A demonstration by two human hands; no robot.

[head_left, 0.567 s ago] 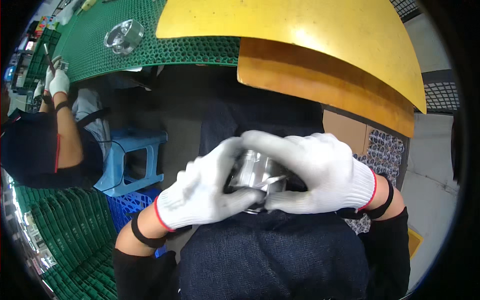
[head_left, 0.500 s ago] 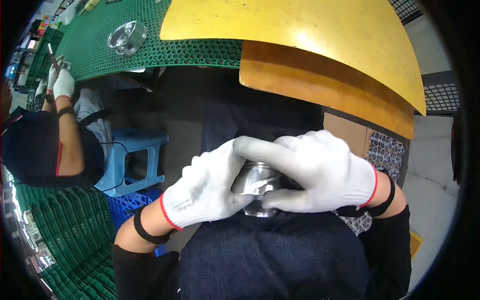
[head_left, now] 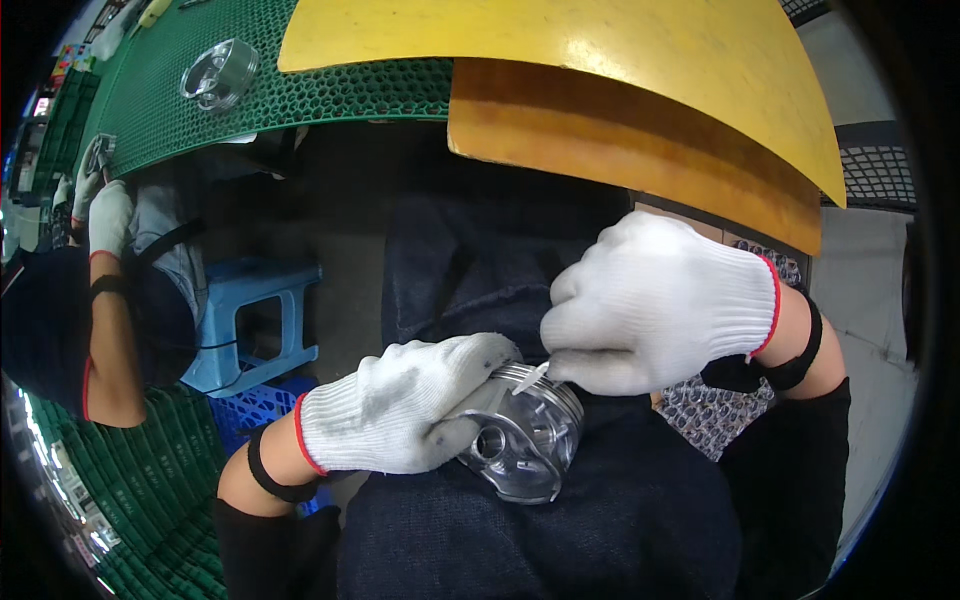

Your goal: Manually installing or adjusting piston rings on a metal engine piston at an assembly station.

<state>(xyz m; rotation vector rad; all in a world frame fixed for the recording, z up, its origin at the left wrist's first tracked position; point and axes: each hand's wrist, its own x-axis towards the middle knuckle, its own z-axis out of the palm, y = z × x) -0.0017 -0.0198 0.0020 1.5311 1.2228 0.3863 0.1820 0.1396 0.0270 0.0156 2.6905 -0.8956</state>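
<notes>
A shiny metal piston [head_left: 540, 440] lies tilted over my lap, its pin hole and hollow underside showing and its ring grooves toward the far side. My left hand [head_left: 410, 405], in a white knitted glove with grey smudges, grips it from the left. My right hand [head_left: 655, 310], gloved the same way, is closed in a pinch on a thin pale tool [head_left: 532, 378]. The tool's flat tip reaches the grooved rim of the piston; its handle is hidden inside my fist, and whether the tip touches is hard to tell.
Another piston [head_left: 220, 75] stands on the green perforated mat [head_left: 340, 95]. A yellow board [head_left: 570, 35] overhangs a brown panel [head_left: 620, 140] ahead. Rows of small shiny parts [head_left: 705, 410] lie at right. A co-worker sits left beside a blue stool [head_left: 265, 290], near green crates [head_left: 150, 480].
My right hand has moved away from my left, and the pale tool now shows in its pinch. The piston has turned, exposing its underside. The co-worker's hands have shifted, and my view has moved slightly.
</notes>
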